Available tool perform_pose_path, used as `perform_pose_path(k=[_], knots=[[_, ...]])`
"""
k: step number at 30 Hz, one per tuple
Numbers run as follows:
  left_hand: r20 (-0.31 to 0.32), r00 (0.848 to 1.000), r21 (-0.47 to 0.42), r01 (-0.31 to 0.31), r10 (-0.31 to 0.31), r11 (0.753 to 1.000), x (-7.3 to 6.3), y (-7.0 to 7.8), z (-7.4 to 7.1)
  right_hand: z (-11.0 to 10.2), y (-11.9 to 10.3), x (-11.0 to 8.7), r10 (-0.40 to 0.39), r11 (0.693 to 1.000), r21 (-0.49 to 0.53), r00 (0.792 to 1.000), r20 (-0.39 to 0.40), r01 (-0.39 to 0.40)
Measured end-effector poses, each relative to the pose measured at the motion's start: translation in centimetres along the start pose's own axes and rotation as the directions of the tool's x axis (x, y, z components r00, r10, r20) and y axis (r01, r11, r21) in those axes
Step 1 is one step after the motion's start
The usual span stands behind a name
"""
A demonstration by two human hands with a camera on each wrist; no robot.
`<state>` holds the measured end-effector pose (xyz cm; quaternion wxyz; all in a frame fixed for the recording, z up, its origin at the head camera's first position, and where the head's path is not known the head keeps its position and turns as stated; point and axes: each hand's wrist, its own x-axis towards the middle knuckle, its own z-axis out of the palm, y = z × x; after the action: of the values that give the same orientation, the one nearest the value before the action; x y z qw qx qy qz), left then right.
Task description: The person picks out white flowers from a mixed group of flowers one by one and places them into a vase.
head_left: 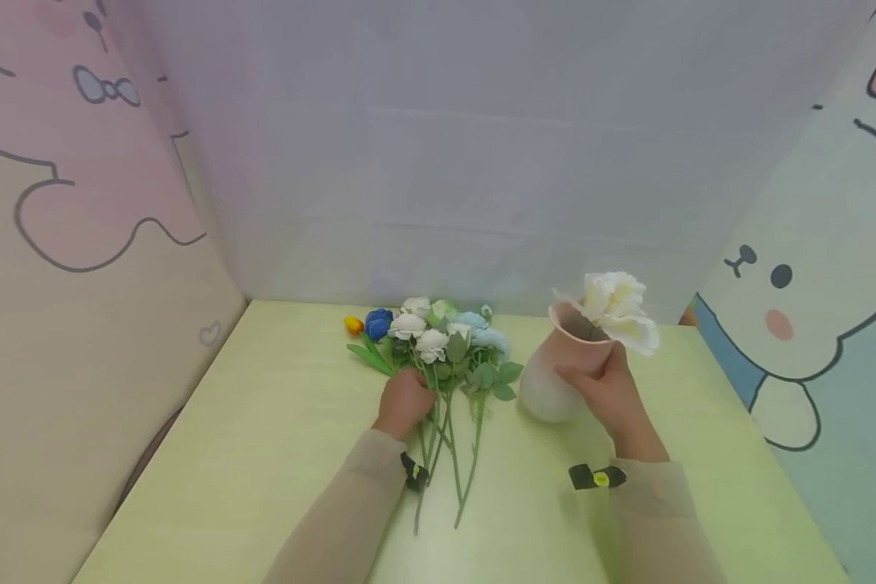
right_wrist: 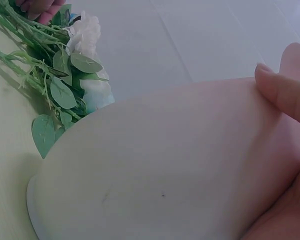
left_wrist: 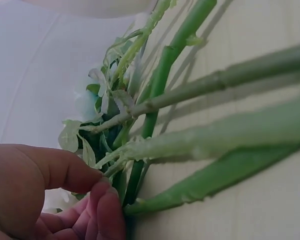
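Observation:
My right hand [head_left: 611,397] grips a pink-and-white vase [head_left: 551,381] near its neck, thumb on the near side. The vase leans to the right, and one large cream-white flower [head_left: 616,304] stands in its mouth. In the right wrist view the vase's pale body [right_wrist: 155,165] fills most of the picture. My left hand [head_left: 406,401] is at the pile of artificial flowers, below the white blooms [head_left: 432,345]. In the left wrist view its thumb and fingertips pinch a thin green stem [left_wrist: 115,167] among several thicker ones.
Also in the pile are a blue flower [head_left: 378,324], an orange-yellow tulip [head_left: 354,325] and pale blue blooms [head_left: 489,342]. Loose stems [head_left: 474,462] stretch toward the front of the pale yellow table [head_left: 263,438]. A grey-white wall [head_left: 453,178] rises behind, with cartoon-printed panels [head_left: 810,324] on both sides.

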<state>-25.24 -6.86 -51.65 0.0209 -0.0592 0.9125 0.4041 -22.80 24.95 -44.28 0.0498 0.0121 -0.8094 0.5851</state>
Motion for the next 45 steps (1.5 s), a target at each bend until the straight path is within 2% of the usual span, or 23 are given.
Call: perform_pose_path(k=[5, 11, 15, 22, 28, 34, 45], knots=[[-0.017, 1.000, -0.023, 0.002, -0.003, 1.000, 0.1, -0.1, -0.1, 0.0, -0.1, -0.1, -0.008, 1.000, 0.018, 1.000, 0.003, 0.008], [-0.006, 1.000, 0.108, -0.022, 0.022, 0.994, 0.3, 0.3, 0.0, 0.1, 0.1, -0.1, -0.003, 1.000, 0.015, 1.000, 0.005, 0.003], [0.004, 0.999, 0.139, -0.039, 0.039, 0.990, 0.4, 0.7, -0.1, 0.1, 0.2, 0.0, -0.001, 1.000, 0.018, 1.000, 0.003, 0.001], [0.032, 0.999, 0.062, -0.011, 0.009, 0.998, 0.8, 0.4, -0.6, 0.1, 0.0, -0.1, 0.007, 1.000, 0.002, 1.000, -0.003, -0.007], [0.049, 0.998, -0.004, 0.030, -0.029, 1.000, 0.7, 0.5, -1.2, 0.1, 0.1, 0.0, -0.003, 1.000, -0.010, 1.000, 0.001, 0.003], [0.053, 0.998, -0.077, 0.050, -0.046, 0.996, 0.3, 0.8, -1.8, 0.1, 0.1, 0.0, -0.011, 1.000, -0.004, 1.000, 0.001, 0.011], [0.095, 0.993, -0.147, 0.087, -0.073, 0.985, 0.3, 1.1, -2.2, 0.2, -0.1, -0.1, -0.005, 1.000, 0.007, 1.000, 0.007, 0.005]])
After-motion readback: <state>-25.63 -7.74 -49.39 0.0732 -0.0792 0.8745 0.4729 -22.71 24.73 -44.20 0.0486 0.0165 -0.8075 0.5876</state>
